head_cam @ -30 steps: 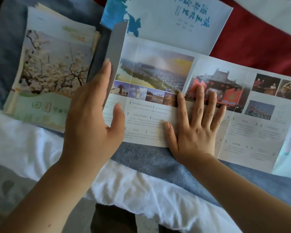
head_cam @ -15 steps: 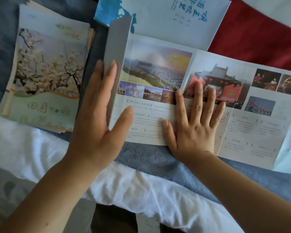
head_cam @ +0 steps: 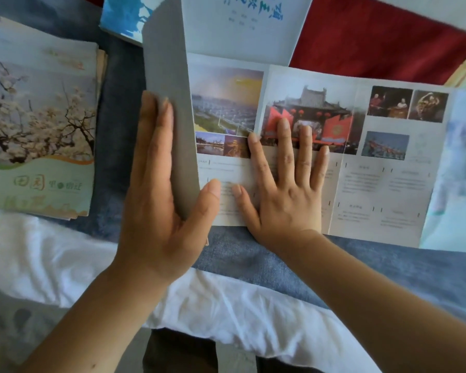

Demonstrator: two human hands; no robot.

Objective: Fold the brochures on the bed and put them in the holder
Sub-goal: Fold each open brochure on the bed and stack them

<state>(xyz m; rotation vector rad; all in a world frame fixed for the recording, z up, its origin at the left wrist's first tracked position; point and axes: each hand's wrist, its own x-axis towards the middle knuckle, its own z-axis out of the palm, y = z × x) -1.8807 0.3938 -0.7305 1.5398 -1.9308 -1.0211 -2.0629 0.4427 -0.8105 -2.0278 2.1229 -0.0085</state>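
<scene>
two hands fold the end flap of an open brochure (head_cam: 361, 184) lying on a bed.

the brochure lies spread on a blue blanket (head_cam: 253, 262), picture side up. the right hand (head_cam: 288, 189) stays flat on its middle, fingers spread wide, pressing it down. the left hand (head_cam: 156, 189) is open, with straight fingers against the outer side of the flap (head_cam: 167, 63) and the thumb spread across the flap's lower edge. compared with a moment ago, the flap stands higher and covers more of the first page. a stack of brochures (head_cam: 41, 125) lies to the left, apart from the open one. another brochure (head_cam: 240, 28) lies just beyond it, on a red cloth (head_cam: 374, 44).
</scene>
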